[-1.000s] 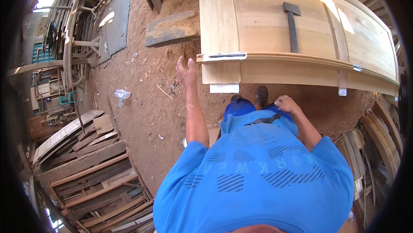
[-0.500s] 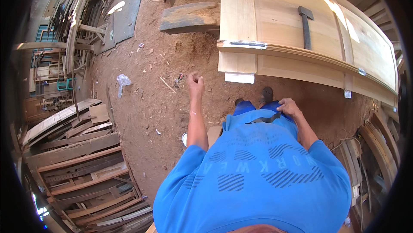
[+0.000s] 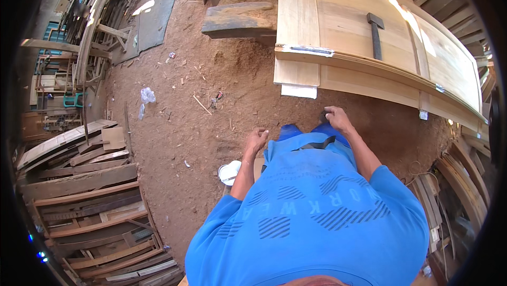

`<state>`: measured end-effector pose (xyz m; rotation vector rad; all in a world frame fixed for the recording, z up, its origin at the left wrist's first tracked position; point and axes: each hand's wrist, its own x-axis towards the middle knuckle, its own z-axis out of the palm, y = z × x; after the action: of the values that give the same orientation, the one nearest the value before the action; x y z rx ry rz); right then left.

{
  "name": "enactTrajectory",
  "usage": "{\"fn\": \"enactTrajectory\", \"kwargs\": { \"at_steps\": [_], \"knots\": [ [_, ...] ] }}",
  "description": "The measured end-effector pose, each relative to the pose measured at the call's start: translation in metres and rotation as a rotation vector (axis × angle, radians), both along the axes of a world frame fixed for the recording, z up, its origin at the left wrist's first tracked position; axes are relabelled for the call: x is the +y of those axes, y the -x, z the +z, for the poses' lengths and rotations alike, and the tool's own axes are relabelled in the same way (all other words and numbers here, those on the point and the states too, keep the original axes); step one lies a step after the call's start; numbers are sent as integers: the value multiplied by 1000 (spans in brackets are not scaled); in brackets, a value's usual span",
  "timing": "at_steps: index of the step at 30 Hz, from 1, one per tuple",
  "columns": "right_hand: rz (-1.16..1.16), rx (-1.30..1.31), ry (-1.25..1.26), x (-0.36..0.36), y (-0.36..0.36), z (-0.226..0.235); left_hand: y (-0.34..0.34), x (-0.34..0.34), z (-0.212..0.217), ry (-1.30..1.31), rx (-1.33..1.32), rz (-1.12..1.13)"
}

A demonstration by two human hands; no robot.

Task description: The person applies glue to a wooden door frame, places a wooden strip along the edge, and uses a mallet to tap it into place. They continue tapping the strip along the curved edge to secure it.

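My left hand (image 3: 256, 139) hangs by my left hip, its fingers loosely curled in and nothing visible in them. In front of my waist, my right hand (image 3: 339, 119) is also curled, with no object showing in it. A dark shoe (image 3: 322, 117) peeks out behind its fingertips. Ahead of my right hand stands a pale wooden panel piece (image 3: 346, 9) with a raised front edge. On it lies a dark hammer (image 3: 375, 38), untouched. Beside my left forearm is a round white container or lid (image 3: 227, 171), partly covered by the arm.
A thick weathered timber (image 3: 237, 21) juts out left of the panel piece. Stacked frames and boards (image 3: 84, 186) line the left side, and curved wood pieces (image 3: 465, 180) lean at right. Plastic wrap (image 3: 147, 96) and wood scraps litter the dirt floor (image 3: 179, 122).
My left hand has drawn back toward my hip, while my right hand has swung forward and slightly left. More of the white container shows. The panel piece has shifted slightly right in view.
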<state>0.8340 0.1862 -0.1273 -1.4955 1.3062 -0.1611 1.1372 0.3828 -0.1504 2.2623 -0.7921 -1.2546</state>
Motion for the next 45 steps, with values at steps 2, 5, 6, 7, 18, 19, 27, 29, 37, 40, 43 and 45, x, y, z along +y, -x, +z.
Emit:
{"fn": "enactTrajectory", "kwargs": {
  "at_steps": [2, 5, 6, 7, 18, 19, 27, 29, 37, 40, 43, 45],
  "knots": [
    [-151, -61, -173, -3, -3, -4, 3, -10, 6, 2, -52, -130],
    [-218, -81, -135, -7, -9, -17, 1, -19, 13, -19, -10, -180],
    [-213, -83, -109, -9, -12, -16, 0, -20, 14, -31, 24, -172],
    [-207, -88, -85, -9, -16, -12, -3, -19, 13, -37, 21, -164],
    [-156, -105, -36, -6, -17, -47, -32, -18, -9, -10, -28, 25],
    [-208, -144, -85, -3, -16, -47, -34, -21, -16, -25, -32, -5],
    [-745, -288, -332, 15, -27, -60, -90, -87, -45, -130, 97, -395],
    [-855, -299, -294, 25, -39, -64, -118, -107, -58, -80, 17, -568],
    [-1076, -237, -131, 55, -92, -50, -229, -160, -73, -61, -21, -647],
    [-1057, -148, 44, 58, -105, -52, -254, -159, -73, -77, -90, -718],
    [-1040, -121, 45, 56, -116, -45, -283, -148, -94, -110, -46, -681],
    [-1073, -119, 69, 59, -113, -56, -278, -151, -86, -215, -26, -727]
  ]
}}
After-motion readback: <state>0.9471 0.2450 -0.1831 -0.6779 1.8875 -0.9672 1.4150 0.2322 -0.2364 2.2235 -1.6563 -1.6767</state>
